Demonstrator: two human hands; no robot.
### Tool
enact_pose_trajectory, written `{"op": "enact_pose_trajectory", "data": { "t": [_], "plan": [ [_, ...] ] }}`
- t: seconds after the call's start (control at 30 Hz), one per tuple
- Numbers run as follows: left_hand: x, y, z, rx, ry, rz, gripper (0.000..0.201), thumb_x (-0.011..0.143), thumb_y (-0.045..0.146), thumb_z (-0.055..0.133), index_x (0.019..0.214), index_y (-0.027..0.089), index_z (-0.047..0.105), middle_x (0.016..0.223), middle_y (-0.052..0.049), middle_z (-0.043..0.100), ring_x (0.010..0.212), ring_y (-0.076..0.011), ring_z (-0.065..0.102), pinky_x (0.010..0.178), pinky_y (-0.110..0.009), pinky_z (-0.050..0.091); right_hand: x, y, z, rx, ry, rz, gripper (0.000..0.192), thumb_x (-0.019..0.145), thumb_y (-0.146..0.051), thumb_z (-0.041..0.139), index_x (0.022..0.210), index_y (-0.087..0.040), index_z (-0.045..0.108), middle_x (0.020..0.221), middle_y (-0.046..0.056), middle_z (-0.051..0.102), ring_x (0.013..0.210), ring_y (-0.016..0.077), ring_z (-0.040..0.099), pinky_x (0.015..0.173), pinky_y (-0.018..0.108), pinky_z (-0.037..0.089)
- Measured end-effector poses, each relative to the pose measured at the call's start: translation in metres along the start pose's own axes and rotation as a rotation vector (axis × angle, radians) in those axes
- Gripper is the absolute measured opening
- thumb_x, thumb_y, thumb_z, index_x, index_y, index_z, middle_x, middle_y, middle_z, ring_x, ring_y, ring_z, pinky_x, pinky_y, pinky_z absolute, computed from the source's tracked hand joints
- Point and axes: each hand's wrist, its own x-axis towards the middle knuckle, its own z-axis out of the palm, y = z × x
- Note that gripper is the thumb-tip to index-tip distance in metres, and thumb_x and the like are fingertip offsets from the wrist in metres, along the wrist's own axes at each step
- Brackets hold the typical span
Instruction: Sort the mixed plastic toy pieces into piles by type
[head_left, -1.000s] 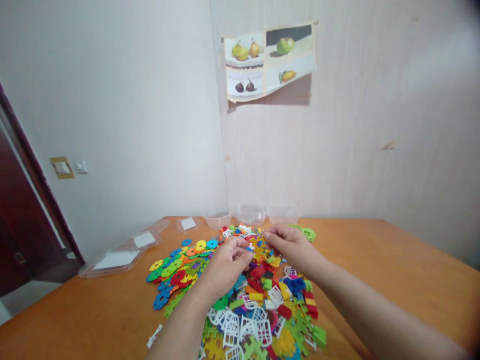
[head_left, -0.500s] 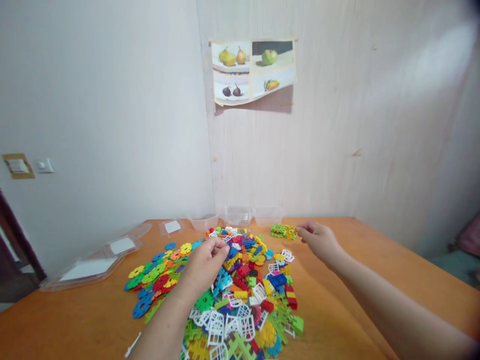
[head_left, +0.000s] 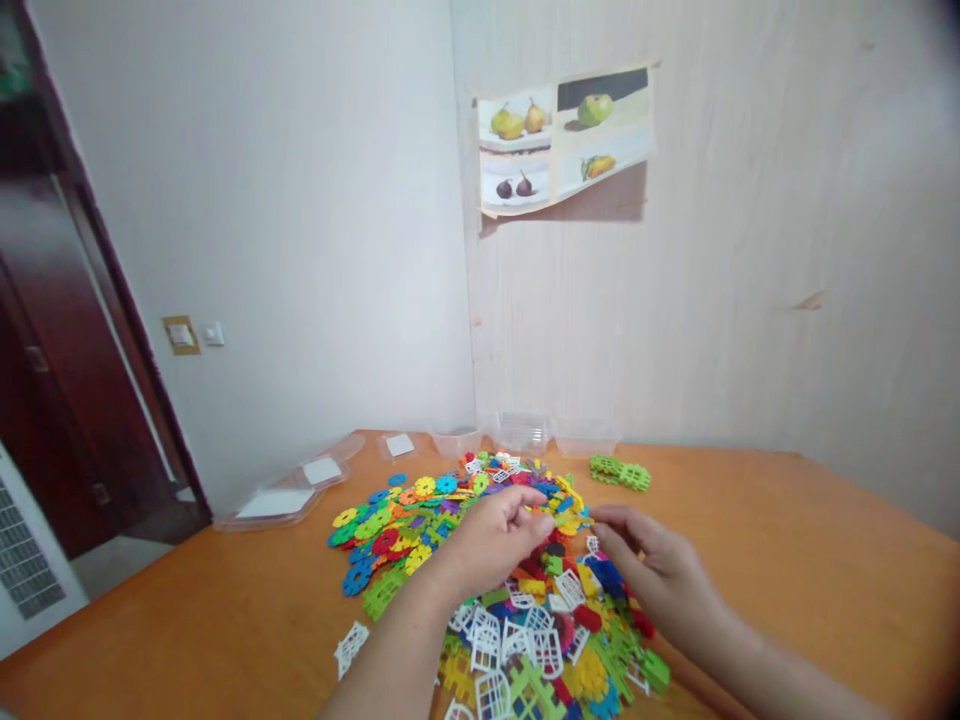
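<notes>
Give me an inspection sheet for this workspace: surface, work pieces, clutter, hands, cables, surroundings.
Surface: orange-brown tabletop, pieces spread across its middle.
Work pieces: mixed plastic pile with colored discs, white lattice pieces and bricks; green pieces sit apart, beyond the right hand.
Clutter: clear containers along the far edge; flat clear lids at far left.
Hands: left hand over the pile, right at its right side; grasp unclear.
Cables: nothing seen.
Surroundings: pale walls, fruit pictures, wall switches, dark door.

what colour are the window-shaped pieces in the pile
The window-shaped pieces are white, seen best in the head view.
</notes>
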Motion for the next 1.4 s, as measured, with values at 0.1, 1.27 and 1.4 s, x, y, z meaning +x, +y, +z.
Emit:
{"op": "enact_pose_trajectory", "data": {
  "t": [0.1, 1.27, 1.4],
  "plan": [
    [-0.001, 0.000, 0.007, -0.075, -0.096, 0.031, 0.046, 0.085, 0.047, 0.062, 0.122, 0.019, 0.061, 0.086, -0.002, 0.062, 0.075, -0.0132, 0.059, 0.069, -0.025, 0.045, -0.010, -0.006, 0.007, -0.046, -0.036, -0.116, 0.026, 0.094, -0.038, 0.051, 0.106, -0.022, 0.068, 0.096, 0.006, 0.073, 0.086, 0.0197, 0.068, 0.076, 0.030, 0.054],
    [0.005, -0.020, -0.062, -0.140, 0.887, -0.074, 0.039, 0.074, 0.034, 0.061, 0.107, 0.015, 0.066, 0.092, -0.006, 0.072, 0.077, -0.0161, 0.065, 0.067, -0.025, 0.048, 0.020, 0.075, -0.006, -0.231, 0.035, 0.089, 0.038, 0.092, -0.050, 0.043, 0.102, -0.022, 0.066, 0.098, 0.006, 0.074, 0.090, 0.0243, 0.068, 0.080, 0.034, 0.051],
    [-0.020, -0.041, -0.091, -0.040, 1.005, -0.143, 0.037, 0.074, 0.034, 0.061, 0.104, 0.014, 0.066, 0.093, -0.007, 0.073, 0.076, -0.0165, 0.066, 0.066, -0.025, 0.049, 0.020, 0.075, -0.008, -0.267, 0.025, 0.091, 0.038, 0.092, -0.050, 0.041, 0.097, -0.023, 0.067, 0.097, 0.007, 0.074, 0.092, 0.0251, 0.067, 0.081, 0.035, 0.051]
  ]
}}
